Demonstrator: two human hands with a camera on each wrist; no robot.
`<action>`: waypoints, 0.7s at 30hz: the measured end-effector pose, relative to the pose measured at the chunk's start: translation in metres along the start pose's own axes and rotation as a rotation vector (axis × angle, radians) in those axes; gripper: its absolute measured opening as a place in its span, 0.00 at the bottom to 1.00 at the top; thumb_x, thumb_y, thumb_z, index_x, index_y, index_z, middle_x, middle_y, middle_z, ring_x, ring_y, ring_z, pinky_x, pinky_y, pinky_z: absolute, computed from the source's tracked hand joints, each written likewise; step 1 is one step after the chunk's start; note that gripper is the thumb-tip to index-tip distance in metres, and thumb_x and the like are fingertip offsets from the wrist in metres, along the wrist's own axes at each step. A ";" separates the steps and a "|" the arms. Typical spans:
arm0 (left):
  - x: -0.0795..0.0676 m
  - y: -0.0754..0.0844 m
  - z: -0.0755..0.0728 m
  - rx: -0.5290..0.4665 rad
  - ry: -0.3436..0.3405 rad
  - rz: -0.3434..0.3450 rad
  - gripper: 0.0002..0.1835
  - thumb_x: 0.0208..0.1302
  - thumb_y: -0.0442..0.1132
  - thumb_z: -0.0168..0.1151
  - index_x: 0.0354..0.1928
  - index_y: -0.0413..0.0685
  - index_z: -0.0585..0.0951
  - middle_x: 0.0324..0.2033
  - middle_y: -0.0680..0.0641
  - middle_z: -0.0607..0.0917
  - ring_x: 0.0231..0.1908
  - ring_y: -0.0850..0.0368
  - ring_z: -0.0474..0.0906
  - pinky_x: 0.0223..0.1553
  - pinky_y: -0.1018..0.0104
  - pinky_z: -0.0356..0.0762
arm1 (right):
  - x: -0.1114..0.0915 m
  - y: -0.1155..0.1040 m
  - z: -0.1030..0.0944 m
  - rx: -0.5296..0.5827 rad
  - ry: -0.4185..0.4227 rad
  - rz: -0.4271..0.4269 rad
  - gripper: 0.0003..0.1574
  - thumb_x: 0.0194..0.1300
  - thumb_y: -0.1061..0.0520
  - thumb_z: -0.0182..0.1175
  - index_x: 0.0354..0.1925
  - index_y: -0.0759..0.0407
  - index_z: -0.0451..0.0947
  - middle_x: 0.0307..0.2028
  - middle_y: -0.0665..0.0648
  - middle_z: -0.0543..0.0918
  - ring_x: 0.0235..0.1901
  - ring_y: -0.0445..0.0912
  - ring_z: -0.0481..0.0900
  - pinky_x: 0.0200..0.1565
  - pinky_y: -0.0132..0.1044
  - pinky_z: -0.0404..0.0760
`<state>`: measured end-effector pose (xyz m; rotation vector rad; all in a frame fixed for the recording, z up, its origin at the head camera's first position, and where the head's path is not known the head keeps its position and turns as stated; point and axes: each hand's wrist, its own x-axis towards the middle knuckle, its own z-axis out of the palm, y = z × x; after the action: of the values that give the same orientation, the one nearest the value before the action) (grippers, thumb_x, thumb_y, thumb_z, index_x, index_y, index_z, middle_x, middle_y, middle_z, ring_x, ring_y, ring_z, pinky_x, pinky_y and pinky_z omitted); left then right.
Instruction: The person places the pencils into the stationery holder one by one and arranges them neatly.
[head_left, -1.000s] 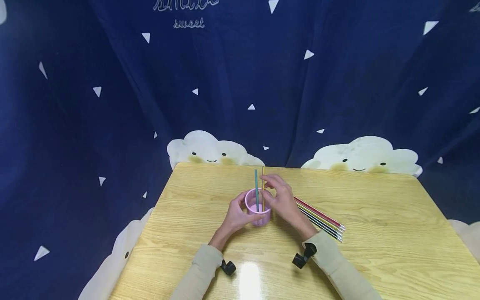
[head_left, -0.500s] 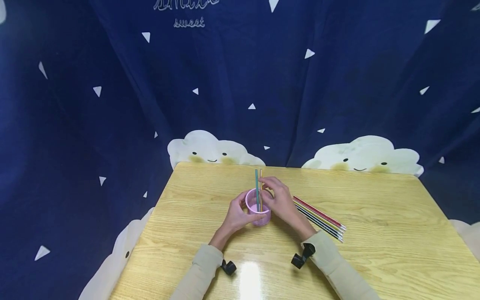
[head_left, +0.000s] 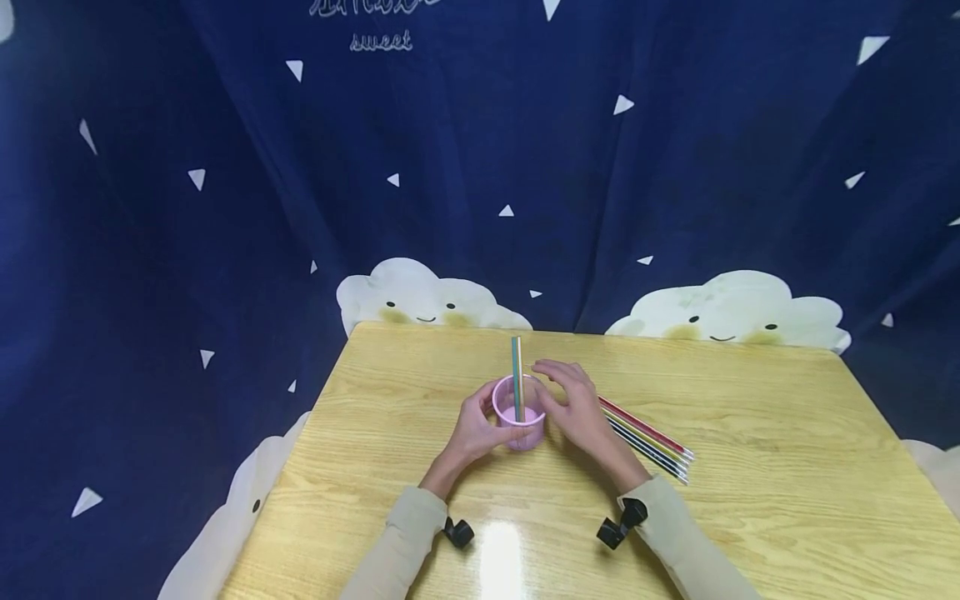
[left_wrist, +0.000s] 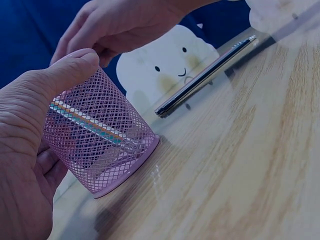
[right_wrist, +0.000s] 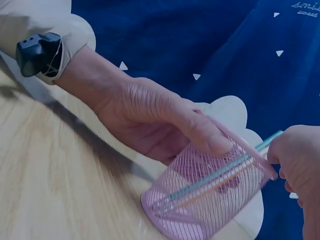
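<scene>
My left hand [head_left: 475, 429] grips a pink mesh pencil cup [left_wrist: 107, 145], with the thumb along the near side by the rim. The cup stands on the wooden table. Two pencils lean together inside it, a teal one [head_left: 515, 362] and an orange one [head_left: 521, 375], their upper ends sticking out past the rim. At the cup's right side my right hand [head_left: 581, 412] has its fingers loosely bent and apart from the pencils, with the fingertips near the rim. Part of this hand also appears at the right edge of the right wrist view.
To the right of the cup, several pencils [head_left: 648, 440] in red, yellow and black lie side by side on the table [head_left: 765, 467], partly behind the right hand. A dark blue curtain [head_left: 465, 150] with white clouds hangs behind the table's far edge.
My right hand has let go of the orange pencil and drawn back slightly to the right. That pencil now leans beside the teal one in the cup. The left hand keeps its hold.
</scene>
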<state>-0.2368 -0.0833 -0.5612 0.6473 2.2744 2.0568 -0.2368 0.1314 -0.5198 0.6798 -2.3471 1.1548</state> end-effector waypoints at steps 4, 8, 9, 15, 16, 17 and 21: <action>0.001 -0.004 0.000 0.010 0.000 0.006 0.45 0.45 0.35 0.85 0.70 0.43 0.76 0.60 0.41 0.84 0.59 0.41 0.82 0.64 0.46 0.79 | -0.011 0.005 -0.007 -0.015 0.042 -0.012 0.20 0.68 0.63 0.68 0.58 0.63 0.84 0.60 0.61 0.85 0.50 0.52 0.80 0.53 0.45 0.77; 0.001 -0.002 0.000 -0.008 0.002 -0.002 0.45 0.45 0.35 0.85 0.69 0.42 0.76 0.60 0.40 0.84 0.59 0.40 0.81 0.65 0.45 0.77 | -0.021 0.005 -0.015 -0.005 0.056 0.010 0.18 0.71 0.61 0.66 0.58 0.63 0.84 0.60 0.62 0.85 0.50 0.53 0.79 0.50 0.39 0.74; 0.001 -0.002 0.000 -0.011 0.003 -0.003 0.45 0.45 0.34 0.85 0.69 0.42 0.76 0.60 0.40 0.84 0.59 0.39 0.81 0.66 0.44 0.77 | -0.023 0.005 -0.017 -0.003 0.057 0.016 0.18 0.71 0.61 0.65 0.58 0.63 0.84 0.60 0.62 0.85 0.51 0.53 0.78 0.50 0.39 0.74; 0.001 -0.004 0.001 -0.014 0.004 -0.002 0.46 0.45 0.34 0.85 0.69 0.41 0.76 0.59 0.39 0.84 0.59 0.40 0.81 0.65 0.46 0.78 | -0.037 0.009 -0.027 -0.067 0.061 0.003 0.19 0.67 0.67 0.66 0.57 0.65 0.84 0.59 0.66 0.85 0.50 0.55 0.78 0.51 0.42 0.71; 0.001 -0.004 0.001 -0.014 0.002 -0.002 0.46 0.45 0.34 0.85 0.70 0.41 0.76 0.59 0.40 0.84 0.59 0.41 0.81 0.65 0.47 0.78 | -0.040 0.010 -0.028 -0.082 0.060 0.000 0.19 0.67 0.68 0.66 0.56 0.66 0.84 0.59 0.66 0.85 0.50 0.55 0.78 0.51 0.43 0.71; 0.001 -0.004 0.001 -0.014 0.001 -0.004 0.46 0.45 0.34 0.85 0.70 0.42 0.75 0.59 0.40 0.85 0.59 0.42 0.82 0.65 0.48 0.78 | -0.043 0.012 -0.029 -0.092 0.056 0.001 0.20 0.66 0.68 0.66 0.56 0.66 0.84 0.58 0.66 0.85 0.49 0.55 0.77 0.51 0.43 0.70; 0.000 -0.003 0.000 -0.003 0.004 -0.006 0.46 0.44 0.35 0.85 0.70 0.43 0.76 0.59 0.41 0.85 0.58 0.44 0.82 0.64 0.49 0.80 | -0.054 0.017 -0.034 -0.125 0.033 0.022 0.20 0.67 0.68 0.66 0.57 0.65 0.84 0.59 0.66 0.85 0.49 0.54 0.76 0.52 0.44 0.69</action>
<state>-0.2379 -0.0830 -0.5641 0.6367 2.2720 2.0603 -0.1992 0.1809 -0.5423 0.5890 -2.3814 1.0107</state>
